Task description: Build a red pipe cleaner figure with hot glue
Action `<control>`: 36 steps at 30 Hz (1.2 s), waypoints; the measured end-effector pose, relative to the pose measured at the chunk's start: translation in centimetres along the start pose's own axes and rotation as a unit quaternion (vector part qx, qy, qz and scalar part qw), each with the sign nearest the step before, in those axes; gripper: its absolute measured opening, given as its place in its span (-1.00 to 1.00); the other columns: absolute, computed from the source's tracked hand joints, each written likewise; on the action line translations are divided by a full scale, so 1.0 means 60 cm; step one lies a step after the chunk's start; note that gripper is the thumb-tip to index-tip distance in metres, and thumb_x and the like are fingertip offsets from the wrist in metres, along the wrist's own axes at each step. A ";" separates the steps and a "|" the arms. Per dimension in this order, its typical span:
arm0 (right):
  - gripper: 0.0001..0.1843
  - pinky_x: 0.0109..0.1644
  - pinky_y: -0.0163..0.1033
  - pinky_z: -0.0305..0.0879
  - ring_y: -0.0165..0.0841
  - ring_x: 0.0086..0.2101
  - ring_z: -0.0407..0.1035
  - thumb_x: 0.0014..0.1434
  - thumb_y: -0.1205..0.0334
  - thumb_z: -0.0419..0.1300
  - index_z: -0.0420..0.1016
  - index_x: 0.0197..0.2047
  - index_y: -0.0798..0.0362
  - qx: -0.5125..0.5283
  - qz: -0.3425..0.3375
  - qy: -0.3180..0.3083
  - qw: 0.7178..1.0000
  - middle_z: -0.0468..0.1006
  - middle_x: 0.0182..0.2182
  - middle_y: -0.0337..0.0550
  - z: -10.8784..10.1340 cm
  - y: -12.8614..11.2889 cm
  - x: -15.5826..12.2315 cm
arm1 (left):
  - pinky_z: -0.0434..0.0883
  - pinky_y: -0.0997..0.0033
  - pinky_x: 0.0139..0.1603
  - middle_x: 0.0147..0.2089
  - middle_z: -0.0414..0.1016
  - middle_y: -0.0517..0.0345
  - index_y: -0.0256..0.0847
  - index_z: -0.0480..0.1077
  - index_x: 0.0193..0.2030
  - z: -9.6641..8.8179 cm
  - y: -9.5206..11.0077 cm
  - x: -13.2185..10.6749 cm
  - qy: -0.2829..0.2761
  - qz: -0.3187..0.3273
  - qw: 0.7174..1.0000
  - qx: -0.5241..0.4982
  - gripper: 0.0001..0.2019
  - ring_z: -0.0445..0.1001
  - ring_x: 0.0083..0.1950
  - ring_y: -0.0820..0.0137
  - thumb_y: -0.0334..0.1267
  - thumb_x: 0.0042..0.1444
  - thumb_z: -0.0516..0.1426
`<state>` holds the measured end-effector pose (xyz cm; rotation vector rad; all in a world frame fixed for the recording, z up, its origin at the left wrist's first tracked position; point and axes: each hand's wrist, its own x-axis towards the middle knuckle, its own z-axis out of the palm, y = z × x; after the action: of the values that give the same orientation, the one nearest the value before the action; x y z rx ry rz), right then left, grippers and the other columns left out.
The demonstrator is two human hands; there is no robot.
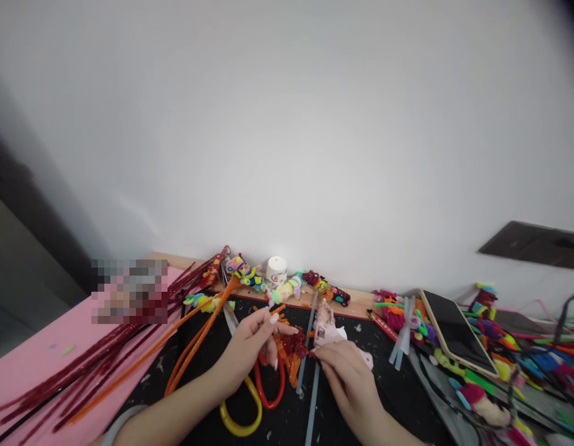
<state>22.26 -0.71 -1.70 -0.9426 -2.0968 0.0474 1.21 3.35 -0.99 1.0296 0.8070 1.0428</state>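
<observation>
A small bundle of red tinsel pipe cleaner point(294, 342) is between my two hands. My left hand point(253, 337) has its fingers curled at the bundle's left side. My right hand point(347, 371) pinches its right end. Short orange pipe cleaner pieces point(294, 370) hang or lie just below; whether they are joined to the red part I cannot tell. Under my left hand lie scissors with one yellow and one red handle point(243, 428), partly covered. A pink glue gun point(325, 328) lies behind my right hand. Translucent glue sticks point(312, 406) rest on the black mat point(384, 396).
Long red tinsel stems point(96, 356) and orange stems point(194, 347) spread leftward over a pink surface point(36, 365). A paper cup point(276, 271) and fuzzy figures point(287, 290) stand along the wall. To the right are a phone point(459, 334), crossed glue sticks point(405, 334) and heaped colourful pipe cleaners point(551, 365).
</observation>
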 end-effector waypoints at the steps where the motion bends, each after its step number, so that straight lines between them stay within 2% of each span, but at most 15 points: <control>1: -0.76 -0.24 -0.19 0.35 -0.31 -0.34 0.43 0.18 0.48 0.06 0.40 -0.13 0.05 -0.001 -0.002 0.001 1.000 0.56 -0.33 -0.11 0.000 0.000 0.000 | 0.20 0.60 -0.68 -0.30 0.59 0.07 -0.22 0.14 -0.46 -0.003 0.001 0.001 -0.003 -0.004 1.000 -0.019 -0.70 0.31 -0.75 0.63 -0.07 0.12 0.09; 3: -0.77 -0.23 -0.18 0.35 -0.31 -0.35 0.43 0.19 0.48 0.05 0.40 -0.13 0.05 -0.003 -0.002 -0.002 1.000 0.56 -0.33 -0.11 0.000 0.000 0.001 | 0.20 0.60 -0.71 -0.35 0.59 0.09 -0.20 0.13 -0.44 -0.010 0.002 0.004 -0.008 -0.016 0.998 -0.054 -0.71 0.29 -0.76 0.61 -0.06 0.12 0.08; 5: -0.77 -0.23 -0.17 0.36 -0.31 -0.34 0.44 0.19 0.48 0.04 0.40 -0.13 0.04 -0.004 -0.002 -0.006 1.000 0.57 -0.33 -0.11 -0.001 -0.001 0.002 | 0.15 0.63 -0.74 -0.52 0.54 0.19 -0.19 0.12 -0.44 -0.015 0.003 0.007 -0.009 -0.026 0.996 -0.084 -0.71 0.26 -0.77 0.60 -0.06 0.13 0.08; 8: -0.77 -0.23 -0.17 0.36 -0.30 -0.34 0.44 0.20 0.47 0.04 0.39 -0.12 0.03 0.000 0.002 -0.009 1.000 0.57 -0.33 -0.10 -0.001 0.000 0.001 | 0.06 0.67 -0.74 -0.77 0.27 0.39 -0.19 0.13 -0.49 -0.018 0.006 0.010 -0.005 -0.024 0.992 -0.120 -0.70 0.11 -0.80 0.64 -0.10 0.12 0.10; 11: -0.76 -0.22 -0.17 0.35 -0.30 -0.33 0.43 0.20 0.47 0.04 0.39 -0.12 0.03 0.006 0.005 -0.011 1.000 0.56 -0.32 -0.10 -0.001 0.002 -0.001 | -0.01 0.66 -0.73 -0.82 0.11 0.47 -0.20 0.13 -0.54 -0.018 0.006 0.010 -0.007 -0.019 0.992 -0.126 -0.66 -0.05 -0.82 0.69 -0.10 0.08 0.15; 15: -0.74 -0.20 -0.16 0.34 -0.30 -0.31 0.43 0.18 0.50 0.05 0.39 -0.10 0.05 0.011 0.004 -0.011 1.000 0.55 -0.29 -0.09 0.002 0.004 -0.004 | -0.03 0.66 -0.74 -0.79 0.22 0.41 -0.22 0.13 -0.57 -0.019 -0.001 0.009 -0.033 -0.020 0.997 -0.062 -0.65 0.03 -0.81 0.68 -0.13 0.03 0.20; 18: -0.74 -0.20 -0.16 0.34 -0.30 -0.31 0.43 0.18 0.50 0.05 0.40 -0.11 0.05 0.010 0.005 -0.011 1.000 0.55 -0.30 -0.10 0.002 0.004 -0.004 | 0.07 0.65 -0.71 -0.64 0.46 0.23 -0.26 0.24 -0.54 -0.020 -0.004 0.009 -0.051 -0.012 0.999 -0.005 -0.70 0.19 -0.76 0.64 -0.14 0.05 0.18; 20: -0.76 -0.21 -0.17 0.35 -0.30 -0.32 0.43 0.18 0.49 0.06 0.41 -0.12 0.05 0.008 0.004 -0.009 1.000 0.56 -0.31 -0.10 0.002 0.003 -0.004 | 0.15 0.61 -0.65 -0.53 0.53 0.13 -0.31 0.35 -0.51 -0.019 -0.002 0.009 -0.065 -0.005 0.997 0.034 -0.71 0.27 -0.71 0.62 -0.13 0.10 0.14; 23: -0.77 -0.21 -0.16 0.36 -0.30 -0.32 0.43 0.19 0.47 0.07 0.42 -0.13 0.05 0.003 0.001 -0.005 1.000 0.56 -0.32 -0.10 0.001 0.003 -0.002 | 0.19 0.58 -0.61 -0.50 0.54 0.13 -0.33 0.48 -0.42 -0.015 0.002 0.007 -0.060 0.003 0.994 0.091 -0.71 0.28 -0.69 0.61 -0.13 0.12 0.10; 25: -0.76 -0.22 -0.16 0.37 -0.29 -0.32 0.44 0.19 0.47 0.06 0.43 -0.13 0.05 0.004 0.002 -0.006 1.000 0.56 -0.33 -0.09 0.001 0.003 -0.002 | 0.17 0.58 -0.62 -0.52 0.53 0.15 -0.33 0.48 -0.43 -0.013 0.004 0.005 -0.047 0.002 0.992 0.115 -0.73 0.24 -0.71 0.62 -0.14 0.09 0.12; 30: -0.76 -0.23 -0.16 0.38 -0.29 -0.30 0.44 0.19 0.46 0.06 0.44 -0.13 0.05 0.008 0.010 -0.014 1.000 0.56 -0.33 -0.08 0.001 0.002 -0.001 | 0.14 0.61 -0.68 -0.62 0.47 0.22 -0.27 0.26 -0.60 -0.014 -0.002 0.004 -0.049 -0.017 0.994 0.101 -0.70 0.22 -0.73 0.62 -0.17 -0.08 0.26; 33: -0.77 -0.23 -0.16 0.39 -0.28 -0.31 0.45 0.20 0.44 0.05 0.45 -0.13 0.03 0.005 0.012 -0.013 1.000 0.56 -0.33 -0.09 0.002 0.002 0.001 | 0.09 0.64 -0.70 -0.68 0.40 0.29 -0.24 0.19 -0.59 -0.014 -0.002 0.004 -0.040 -0.016 0.995 0.091 -0.66 0.18 -0.76 0.64 -0.12 -0.03 0.22; 36: -0.77 -0.23 -0.14 0.38 -0.28 -0.31 0.45 0.21 0.42 0.05 0.45 -0.12 0.02 0.009 0.013 -0.013 1.000 0.56 -0.34 -0.08 0.005 0.002 0.002 | 0.05 0.64 -0.72 -0.70 0.37 0.30 -0.25 0.23 -0.57 -0.014 0.003 0.003 -0.040 -0.016 0.994 0.098 -0.66 0.13 -0.77 0.65 -0.06 0.04 0.15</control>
<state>22.11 -0.48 -1.87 -0.9632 -2.1042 0.0922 0.49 3.79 -1.10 1.2141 0.8705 0.9013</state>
